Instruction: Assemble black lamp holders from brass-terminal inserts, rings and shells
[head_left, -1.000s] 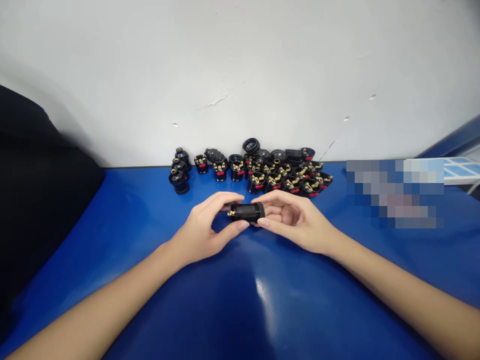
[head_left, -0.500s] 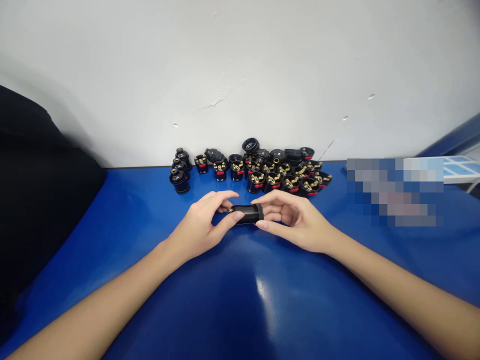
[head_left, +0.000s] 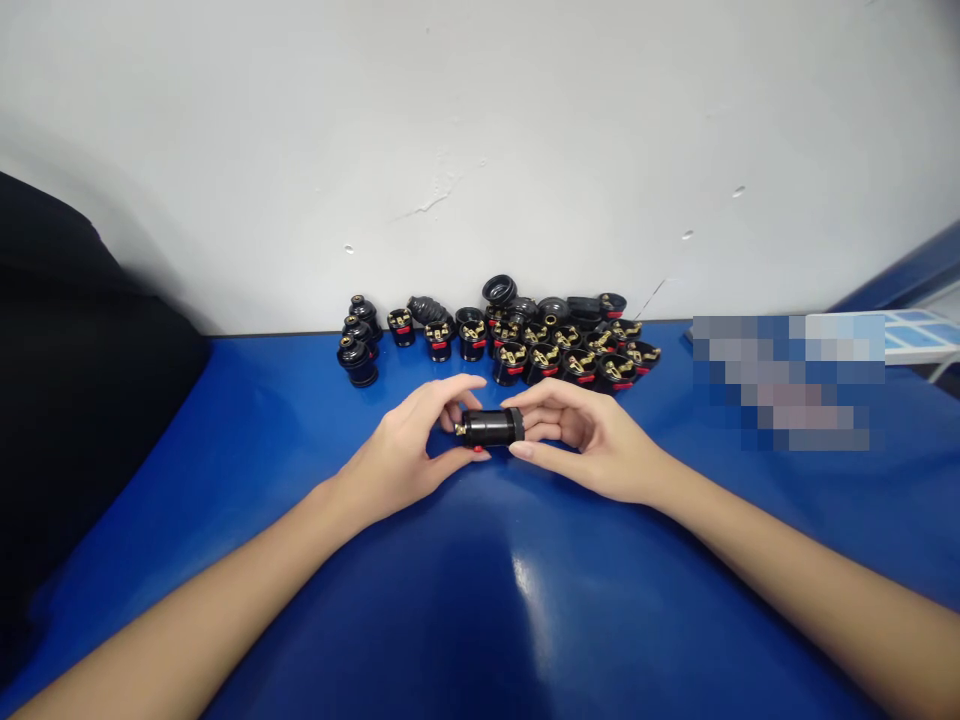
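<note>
Both my hands hold one black lamp socket point(head_left: 491, 427) lying sideways just above the blue table point(head_left: 480, 600). My left hand point(head_left: 409, 450) pinches its left end, where brass contacts and a red part show. My right hand point(head_left: 581, 435) grips the ringed right end with thumb and fingers. Behind them, against the wall, lies a pile of several black socket parts with brass and red inserts point(head_left: 570, 345).
Three assembled black sockets point(head_left: 358, 345) stand at the left of the pile. A white wall point(head_left: 480, 150) closes the far edge. A dark shape point(head_left: 75, 400) fills the left side. A blurred patch point(head_left: 787, 385) and a blue-white sheet point(head_left: 919, 335) lie at the right.
The socket has turned slightly between my fingers, and a red part now shows under its left end. Both hands stay in nearly the same place.
</note>
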